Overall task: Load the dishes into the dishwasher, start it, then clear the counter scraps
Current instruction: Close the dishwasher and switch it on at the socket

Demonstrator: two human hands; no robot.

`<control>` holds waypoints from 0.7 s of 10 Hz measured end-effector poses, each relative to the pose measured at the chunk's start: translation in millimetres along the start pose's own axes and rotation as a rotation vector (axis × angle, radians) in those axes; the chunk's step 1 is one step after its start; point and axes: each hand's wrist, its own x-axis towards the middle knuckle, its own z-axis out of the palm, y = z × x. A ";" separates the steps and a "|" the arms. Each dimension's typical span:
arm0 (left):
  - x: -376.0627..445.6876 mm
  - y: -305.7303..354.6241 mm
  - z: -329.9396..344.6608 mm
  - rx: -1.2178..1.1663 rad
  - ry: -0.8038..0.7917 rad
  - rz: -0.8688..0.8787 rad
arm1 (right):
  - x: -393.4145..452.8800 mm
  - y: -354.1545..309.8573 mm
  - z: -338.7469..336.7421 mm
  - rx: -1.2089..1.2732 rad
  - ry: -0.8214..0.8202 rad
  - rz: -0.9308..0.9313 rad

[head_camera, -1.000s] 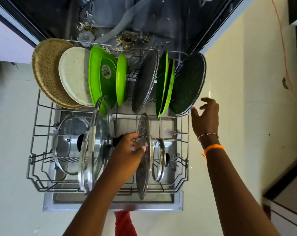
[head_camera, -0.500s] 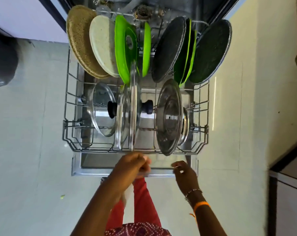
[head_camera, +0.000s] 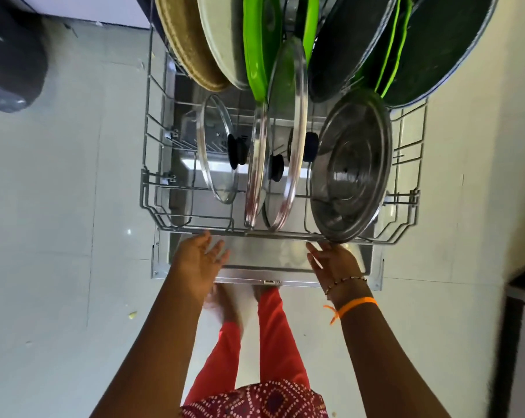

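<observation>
The wire dishwasher rack [head_camera: 152, 188] stands pulled out over the open door [head_camera: 255, 260], loaded. Near row — three glass lids [head_camera: 216, 149] with black knobs, upright on edge, and one steel lid [head_camera: 350, 165] at the right, tilted. Far row — seven plates on edge: one tan plate [head_camera: 189, 40], one pale plate [head_camera: 222, 34], three green plates [head_camera: 255, 46], two dark plates [head_camera: 342, 46]. Both hands sit at the rack's near rail, fingers spread and holding nothing: left hand [head_camera: 199, 262], right hand [head_camera: 335, 260].
</observation>
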 end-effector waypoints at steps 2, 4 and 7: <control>21.8 23.2 1.2 -0.160 0.050 -0.019 | 2.9 -14.5 3.7 0.060 0.100 0.077; 24.1 32.3 3.3 -0.299 0.075 -0.064 | 1.5 -14.0 17.4 0.048 0.142 0.016; 31.3 54.9 27.4 -0.300 0.029 -0.035 | 12.8 -41.4 29.9 0.033 0.101 -0.054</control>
